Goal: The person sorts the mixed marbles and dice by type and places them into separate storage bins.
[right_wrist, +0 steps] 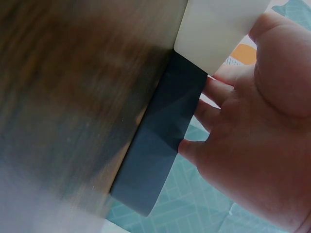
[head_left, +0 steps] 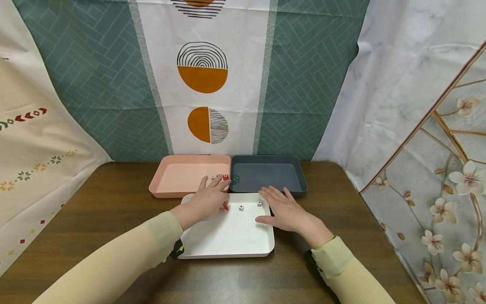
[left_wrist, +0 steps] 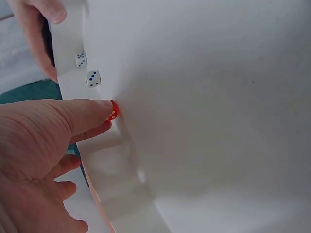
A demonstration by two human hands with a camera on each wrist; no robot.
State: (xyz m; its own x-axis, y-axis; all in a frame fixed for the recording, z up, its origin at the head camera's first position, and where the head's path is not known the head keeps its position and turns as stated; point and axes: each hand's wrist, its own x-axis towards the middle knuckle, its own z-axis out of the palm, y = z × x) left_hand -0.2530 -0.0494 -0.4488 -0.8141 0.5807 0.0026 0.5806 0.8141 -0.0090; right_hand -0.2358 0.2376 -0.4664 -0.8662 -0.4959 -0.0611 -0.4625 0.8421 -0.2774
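In the left wrist view, my left hand (left_wrist: 43, 136) pinches a red die (left_wrist: 114, 110) between thumb and index finger, at the far side of the white tray (head_left: 228, 240). Its other fingers extend over the pink tray's near edge. Two white dice, one nearer (head_left: 241, 207) and one by the right corner (head_left: 259, 203), lie in the white tray to the right of the red die. At that tray's right edge, my right hand (head_left: 284, 212) hovers with fingers extended, holding nothing. In the right wrist view, its fingers appear beside the dark tray's wall (right_wrist: 155, 131).
Behind the white tray stand a pink tray (head_left: 178, 177) with several red and white dice at its right side, and a dark blue tray (head_left: 269, 173) with green and blue dice at its left. All sit on a brown wooden table (head_left: 125, 198) before hanging cloths.
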